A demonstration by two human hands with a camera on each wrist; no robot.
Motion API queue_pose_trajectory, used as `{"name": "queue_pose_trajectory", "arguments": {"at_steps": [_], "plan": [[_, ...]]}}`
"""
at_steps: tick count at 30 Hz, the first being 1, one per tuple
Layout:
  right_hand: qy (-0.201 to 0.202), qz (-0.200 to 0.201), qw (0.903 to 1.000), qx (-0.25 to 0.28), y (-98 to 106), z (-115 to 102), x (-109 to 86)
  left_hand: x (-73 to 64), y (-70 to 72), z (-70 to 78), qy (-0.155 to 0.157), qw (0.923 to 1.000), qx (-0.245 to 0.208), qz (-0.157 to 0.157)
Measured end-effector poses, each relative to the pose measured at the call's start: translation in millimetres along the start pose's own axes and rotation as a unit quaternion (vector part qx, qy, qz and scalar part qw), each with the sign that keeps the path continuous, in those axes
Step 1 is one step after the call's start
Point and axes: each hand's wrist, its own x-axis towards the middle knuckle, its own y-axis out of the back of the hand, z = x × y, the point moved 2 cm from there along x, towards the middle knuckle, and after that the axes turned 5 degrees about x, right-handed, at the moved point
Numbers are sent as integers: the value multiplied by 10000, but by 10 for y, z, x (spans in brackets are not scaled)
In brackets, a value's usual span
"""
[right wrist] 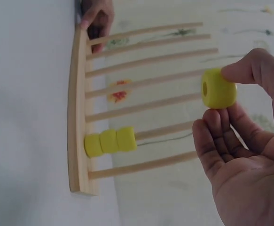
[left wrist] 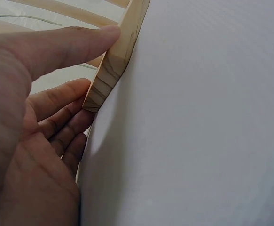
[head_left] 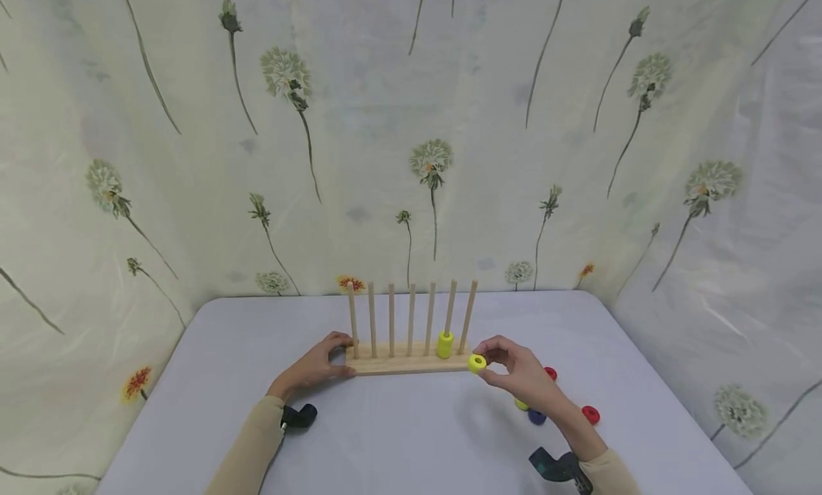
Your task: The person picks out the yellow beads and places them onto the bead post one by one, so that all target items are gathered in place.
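Observation:
A wooden peg rack (head_left: 411, 366) with a row of upright pegs stands on the table. My left hand (head_left: 313, 364) grips its left end, thumb on the near side and fingers at the back, as the left wrist view shows. Three yellow beads (right wrist: 109, 141) are stacked on the second peg from the right; the other pegs are bare. Between thumb and fingertips, my right hand (head_left: 523, 375) pinches another yellow bead (right wrist: 221, 89), its hole visible. That bead is off the pegs, in front of the rack's right end in the head view.
Loose beads lie on the table around the right forearm: a red one (head_left: 591, 414), a blue one (head_left: 536, 417), a yellow one (head_left: 521, 404) and another red one partly behind the hand. A dandelion-print curtain (head_left: 359, 160) hangs behind the white table (head_left: 385, 431).

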Motion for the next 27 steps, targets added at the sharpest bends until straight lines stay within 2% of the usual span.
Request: {"name": "queue_pose_trajectory", "arguments": {"at_steps": [2, 6, 11, 14, 19, 23, 27], "plan": [[67, 91, 9999, 25, -52, -32, 17, -3, 2, 1, 8, 10000, -9, 1], [-58, 388, 9992, -51, -167, -99, 38, -6, 2, 6, 24, 10000, -40, -15], [-373, 1043, 9934, -288, -282, -191, 61, -1, 4, 9, 33, 10000, -1, -31], [-633, 1599, 9833, -592, -326, -245, 73, 3, 9, 8, 44, 10000, 35, -40], [-1094, 2347, 9595, -1110, -384, -334, 67, 13, 7, 2, 71, 9999, 74, -56], [-1175, 2631, 9480, -1349, -409, -380, 61, 15, 2, 7, 25, 9999, 112, -41], [-1203, 2732, 9428, -1481, -413, -388, 57, 11, 0, 7, -41, 9999, 101, -12]]}}
